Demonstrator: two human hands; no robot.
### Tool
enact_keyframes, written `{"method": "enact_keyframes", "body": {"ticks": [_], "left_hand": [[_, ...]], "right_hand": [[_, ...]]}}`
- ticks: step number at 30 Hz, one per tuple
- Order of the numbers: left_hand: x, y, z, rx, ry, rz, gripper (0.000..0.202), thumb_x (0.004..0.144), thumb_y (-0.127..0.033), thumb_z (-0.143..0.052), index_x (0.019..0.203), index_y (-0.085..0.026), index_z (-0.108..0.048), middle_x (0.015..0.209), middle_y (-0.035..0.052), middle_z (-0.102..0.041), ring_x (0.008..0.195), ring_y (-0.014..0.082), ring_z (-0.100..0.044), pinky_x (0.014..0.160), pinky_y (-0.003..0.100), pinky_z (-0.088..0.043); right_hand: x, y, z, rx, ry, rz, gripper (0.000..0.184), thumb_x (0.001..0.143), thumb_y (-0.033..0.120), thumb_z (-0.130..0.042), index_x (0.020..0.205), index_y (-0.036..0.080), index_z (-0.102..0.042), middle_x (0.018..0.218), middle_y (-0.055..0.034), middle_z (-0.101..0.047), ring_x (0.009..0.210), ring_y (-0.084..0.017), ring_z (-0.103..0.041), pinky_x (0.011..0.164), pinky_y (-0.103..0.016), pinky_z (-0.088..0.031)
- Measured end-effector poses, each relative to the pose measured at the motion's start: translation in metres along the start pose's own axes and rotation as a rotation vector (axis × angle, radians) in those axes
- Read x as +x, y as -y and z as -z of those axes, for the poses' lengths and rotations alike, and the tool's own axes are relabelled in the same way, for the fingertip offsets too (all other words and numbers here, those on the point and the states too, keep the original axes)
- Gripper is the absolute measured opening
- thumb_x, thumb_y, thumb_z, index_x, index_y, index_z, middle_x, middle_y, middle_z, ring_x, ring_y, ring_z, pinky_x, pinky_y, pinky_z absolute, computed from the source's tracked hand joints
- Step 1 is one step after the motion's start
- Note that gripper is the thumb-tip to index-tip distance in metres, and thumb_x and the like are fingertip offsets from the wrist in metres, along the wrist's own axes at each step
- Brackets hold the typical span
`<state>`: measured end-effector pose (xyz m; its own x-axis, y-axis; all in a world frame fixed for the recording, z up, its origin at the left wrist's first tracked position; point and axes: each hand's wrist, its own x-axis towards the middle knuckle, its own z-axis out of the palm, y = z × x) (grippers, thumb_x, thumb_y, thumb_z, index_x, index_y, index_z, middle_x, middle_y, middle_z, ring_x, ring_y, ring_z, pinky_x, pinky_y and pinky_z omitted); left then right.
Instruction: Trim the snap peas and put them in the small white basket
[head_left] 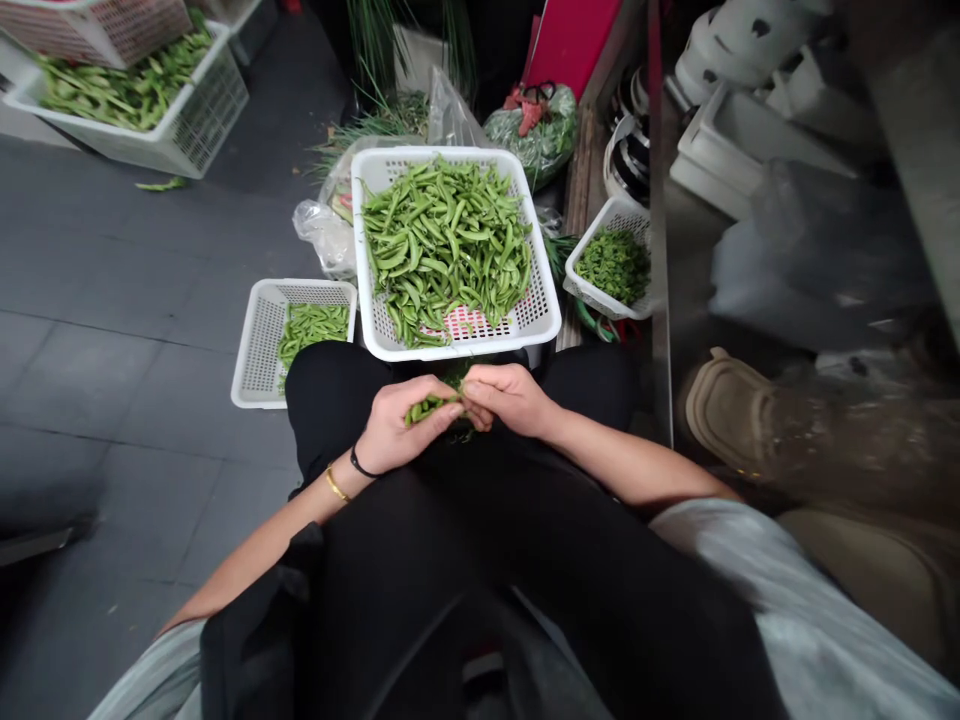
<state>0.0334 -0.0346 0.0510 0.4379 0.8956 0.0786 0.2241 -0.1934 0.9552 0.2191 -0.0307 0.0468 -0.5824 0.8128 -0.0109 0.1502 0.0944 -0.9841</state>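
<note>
My left hand (397, 425) is closed around a few green bean pods (424, 407) above my lap. My right hand (508, 398) pinches the end of the same pods, its fingertips touching those of the left. Both hands hover over my black-trousered legs, just in front of a large white basket (544, 318) heaped with green pods (446, 245).
A smaller white basket (255, 350) with some pods lies on the grey floor at left. Another small basket (591, 290) of green trimmings sits at right. A big crate (187, 125) of pods stands far left. Plastic bags, spring onions and a beige shoe (731, 405) surround me.
</note>
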Motion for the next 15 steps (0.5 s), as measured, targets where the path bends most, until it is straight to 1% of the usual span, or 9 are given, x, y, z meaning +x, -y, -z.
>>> {"method": "enact_keyframes", "body": {"ticks": [2,3,5,7,8,9,11,13,15], "left_hand": [[-0.001,0.002,-0.001,-0.089,-0.193,0.028,0.015,0.078,-0.030,-0.066,0.083,-0.016,-0.067,0.073,0.0047,-0.067,0.057,0.0121,-0.058,0.057,0.024,-0.045],[-0.001,0.004,0.001,-0.148,-0.297,0.052,0.016,0.079,-0.031,-0.066,0.085,-0.016,-0.066,0.073,0.0043,-0.068,0.056,0.0116,-0.059,0.055,0.024,-0.046],[0.002,0.009,0.007,-0.281,-0.505,0.086,0.017,0.079,-0.033,-0.066,0.086,-0.018,-0.063,0.073,0.0024,-0.068,0.053,0.0105,-0.058,0.051,0.022,-0.046],[0.006,0.013,0.014,-0.417,-0.628,0.098,0.018,0.078,-0.034,-0.067,0.082,-0.018,-0.059,0.071,0.0014,-0.068,0.050,0.0095,-0.057,0.047,0.021,-0.044],[0.007,0.015,0.017,-0.476,-0.626,0.118,0.019,0.077,-0.034,-0.068,0.079,-0.018,-0.058,0.070,0.0016,-0.068,0.048,0.0093,-0.056,0.045,0.021,-0.043],[0.008,0.018,0.018,-0.530,-0.574,0.160,0.020,0.075,-0.033,-0.070,0.077,-0.017,-0.057,0.069,0.0024,-0.069,0.047,0.0095,-0.055,0.043,0.020,-0.042],[0.009,0.023,0.015,-0.624,-0.376,0.305,0.024,0.070,-0.030,-0.073,0.074,-0.015,-0.055,0.064,0.0034,-0.067,0.044,0.0101,-0.053,0.040,0.020,-0.039],[0.008,0.028,0.009,-0.693,-0.161,0.451,0.025,0.065,-0.028,-0.077,0.071,-0.014,-0.056,0.056,0.0016,-0.062,0.041,0.0092,-0.050,0.039,0.019,-0.036],[0.008,0.033,0.003,-0.720,-0.024,0.525,0.026,0.061,-0.026,-0.078,0.068,-0.013,-0.057,0.050,-0.0011,-0.056,0.041,0.0075,-0.046,0.039,0.018,-0.033]], "right_hand": [[-0.003,-0.006,0.000,0.186,-0.056,-0.077,0.036,0.094,0.045,-0.036,0.074,0.018,-0.048,0.048,0.0063,-0.044,0.046,-0.009,-0.050,0.052,-0.022,-0.041],[-0.006,-0.008,0.003,0.184,-0.046,-0.103,0.036,0.093,0.046,-0.039,0.076,0.017,-0.051,0.049,0.0060,-0.045,0.047,-0.009,-0.050,0.052,-0.022,-0.041],[-0.016,-0.011,0.017,0.038,0.051,-0.153,0.036,0.092,0.044,-0.043,0.077,0.015,-0.057,0.055,0.0029,-0.053,0.052,-0.009,-0.053,0.056,-0.021,-0.042],[-0.025,-0.008,0.039,-0.226,0.202,-0.192,0.030,0.088,0.040,-0.050,0.081,0.014,-0.064,0.066,-0.0004,-0.061,0.058,-0.009,-0.056,0.060,-0.021,-0.041],[-0.027,-0.005,0.051,-0.371,0.287,-0.221,0.026,0.084,0.039,-0.057,0.086,0.015,-0.067,0.069,-0.0011,-0.063,0.060,-0.009,-0.056,0.060,-0.021,-0.040],[-0.026,0.000,0.062,-0.503,0.363,-0.254,0.026,0.079,0.038,-0.063,0.092,0.016,-0.068,0.072,-0.0013,-0.065,0.060,-0.010,-0.057,0.059,-0.021,-0.039],[-0.015,0.006,0.082,-0.711,0.413,-0.315,0.030,0.076,0.038,-0.067,0.099,0.019,-0.070,0.073,-0.0013,-0.067,0.062,-0.011,-0.058,0.059,-0.021,-0.038],[0.010,0.004,0.094,-0.894,0.323,-0.367,0.026,0.083,0.036,-0.058,0.096,0.018,-0.071,0.078,-0.0045,-0.069,0.069,-0.014,-0.061,0.064,-0.023,-0.039],[0.044,-0.011,0.100,-1.129,0.183,-0.459,0.031,0.089,0.033,-0.048,0.093,0.014,-0.072,0.090,-0.0116,-0.070,0.085,-0.021,-0.064,0.071,-0.027,-0.042]]}}
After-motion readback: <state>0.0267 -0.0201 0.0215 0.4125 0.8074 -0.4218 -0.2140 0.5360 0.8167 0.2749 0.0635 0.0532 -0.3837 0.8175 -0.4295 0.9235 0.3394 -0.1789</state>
